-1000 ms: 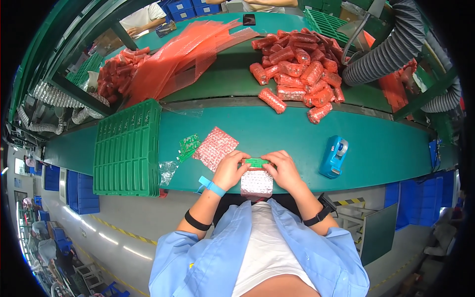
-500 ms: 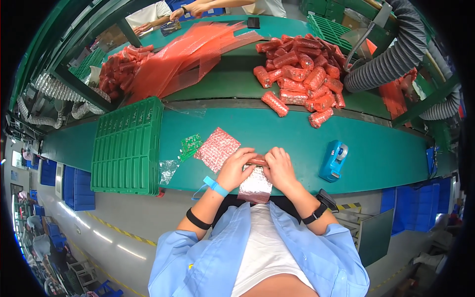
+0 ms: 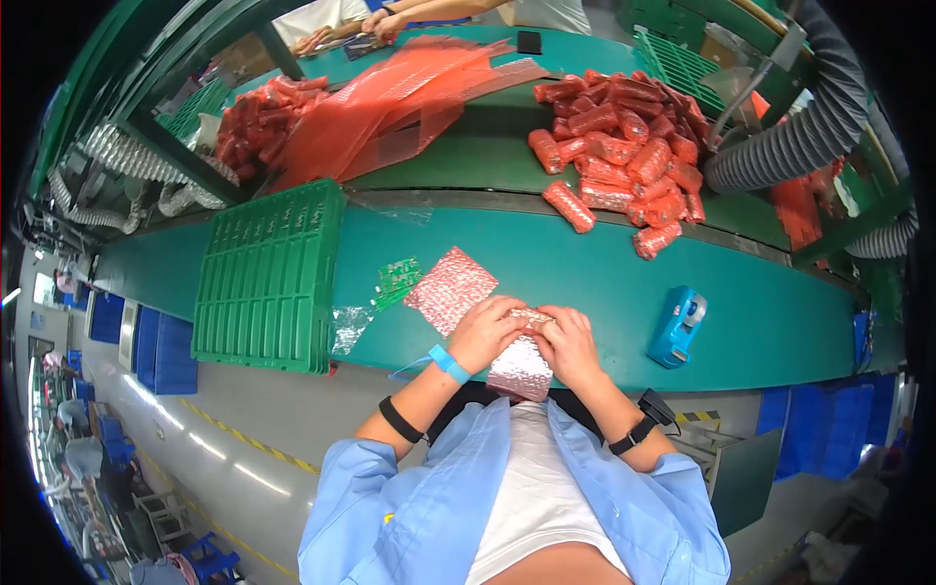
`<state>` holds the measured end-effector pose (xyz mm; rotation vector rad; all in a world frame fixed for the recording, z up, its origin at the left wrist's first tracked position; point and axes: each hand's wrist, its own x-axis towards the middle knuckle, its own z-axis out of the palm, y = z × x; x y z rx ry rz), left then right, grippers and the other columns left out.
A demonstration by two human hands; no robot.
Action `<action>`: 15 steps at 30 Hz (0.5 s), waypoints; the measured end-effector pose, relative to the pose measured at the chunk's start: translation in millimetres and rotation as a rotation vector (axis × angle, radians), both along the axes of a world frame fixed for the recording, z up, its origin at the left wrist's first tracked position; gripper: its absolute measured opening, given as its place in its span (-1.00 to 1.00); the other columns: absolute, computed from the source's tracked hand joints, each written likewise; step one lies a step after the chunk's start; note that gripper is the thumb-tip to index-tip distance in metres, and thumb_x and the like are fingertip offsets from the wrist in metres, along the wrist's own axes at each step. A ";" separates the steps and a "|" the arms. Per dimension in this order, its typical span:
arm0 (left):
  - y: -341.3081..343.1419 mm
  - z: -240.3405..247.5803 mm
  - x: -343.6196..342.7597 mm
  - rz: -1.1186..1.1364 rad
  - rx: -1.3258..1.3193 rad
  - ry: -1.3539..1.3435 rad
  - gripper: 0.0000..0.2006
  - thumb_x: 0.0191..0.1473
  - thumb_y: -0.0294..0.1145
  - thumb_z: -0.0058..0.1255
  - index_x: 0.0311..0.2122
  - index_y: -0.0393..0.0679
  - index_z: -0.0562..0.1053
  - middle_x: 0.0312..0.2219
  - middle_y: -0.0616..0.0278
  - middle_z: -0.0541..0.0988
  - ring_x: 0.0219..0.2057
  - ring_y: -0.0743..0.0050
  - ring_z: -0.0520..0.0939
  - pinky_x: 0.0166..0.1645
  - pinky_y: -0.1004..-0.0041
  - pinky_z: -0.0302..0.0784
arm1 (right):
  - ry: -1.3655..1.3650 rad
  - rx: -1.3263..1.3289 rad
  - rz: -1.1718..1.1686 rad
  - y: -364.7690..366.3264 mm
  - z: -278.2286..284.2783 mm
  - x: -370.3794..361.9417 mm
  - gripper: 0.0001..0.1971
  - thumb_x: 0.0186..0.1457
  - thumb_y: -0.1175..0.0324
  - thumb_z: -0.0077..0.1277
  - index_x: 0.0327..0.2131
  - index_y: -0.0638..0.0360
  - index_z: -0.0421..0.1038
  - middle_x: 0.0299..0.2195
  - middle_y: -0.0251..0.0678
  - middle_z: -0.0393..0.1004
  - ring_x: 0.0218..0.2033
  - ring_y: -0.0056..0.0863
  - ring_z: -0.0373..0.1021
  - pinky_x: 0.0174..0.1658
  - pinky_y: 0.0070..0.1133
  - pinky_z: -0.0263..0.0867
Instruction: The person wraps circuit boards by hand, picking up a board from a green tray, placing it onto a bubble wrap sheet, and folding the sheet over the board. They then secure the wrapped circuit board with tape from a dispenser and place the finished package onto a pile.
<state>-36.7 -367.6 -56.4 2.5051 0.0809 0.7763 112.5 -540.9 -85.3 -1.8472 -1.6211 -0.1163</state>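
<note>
Between both hands, at the near edge of the green bench, is a partly rolled sheet of pinkish bubble wrap [image 3: 520, 370]. Its flat end hangs toward my lap. My left hand [image 3: 484, 336] grips the left end of the roll with bent fingers. On the other end, my right hand [image 3: 569, 343] closes its fingers and thumb. Whatever lies inside the roll is hidden. Left of my left hand, a flat pink bubble wrap sheet [image 3: 451, 289] lies on the bench beside green circuit boards [image 3: 398, 277].
A green slotted tray [image 3: 265, 283] stands at left, with clear plastic [image 3: 349, 328] next to it. To the right is a blue tape dispenser [image 3: 677, 328]. Red wrapped rolls [image 3: 624, 136] are heaped beyond, near red wrap sheets [image 3: 390, 107]. Another person's hands [image 3: 380, 21] show at the far side.
The view has shifted, moving the scene rightward. A dark reddish roll showed between my fingers before; now lighter bubble wrap covers it there.
</note>
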 end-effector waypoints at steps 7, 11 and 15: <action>77.2 31.5 -48.2 0.462 -0.096 0.095 -0.74 0.03 -0.45 0.36 -0.13 -0.18 0.65 -0.01 0.06 0.66 0.01 -0.09 0.65 0.18 0.08 0.56 | 0.062 0.018 -0.098 -2.4 9.1 -8.6 -0.75 0.04 0.39 0.33 -0.17 0.03 0.60 0.04 -0.22 0.55 0.05 -0.14 0.47 0.10 -0.18 0.35; 115.7 25.2 -80.5 0.676 0.044 0.204 -0.68 0.01 -0.42 0.39 -0.09 -0.20 0.66 -0.04 0.05 0.67 0.03 -0.07 0.62 0.18 0.09 0.53 | 0.179 0.032 -0.108 -3.3 10.2 -7.0 -0.81 0.06 0.43 0.30 -0.20 0.01 0.66 0.01 -0.26 0.56 0.05 -0.16 0.47 0.11 -0.21 0.34; 124.8 30.8 -86.9 0.672 0.010 0.365 -0.64 -0.02 -0.40 0.41 -0.07 -0.19 0.67 -0.08 0.08 0.68 0.01 -0.06 0.62 0.14 0.11 0.55 | 0.240 -0.011 -0.108 -5.4 12.5 -3.3 -0.84 0.06 0.42 0.32 -0.24 0.02 0.68 -0.02 -0.28 0.58 0.04 -0.18 0.47 0.11 -0.22 0.34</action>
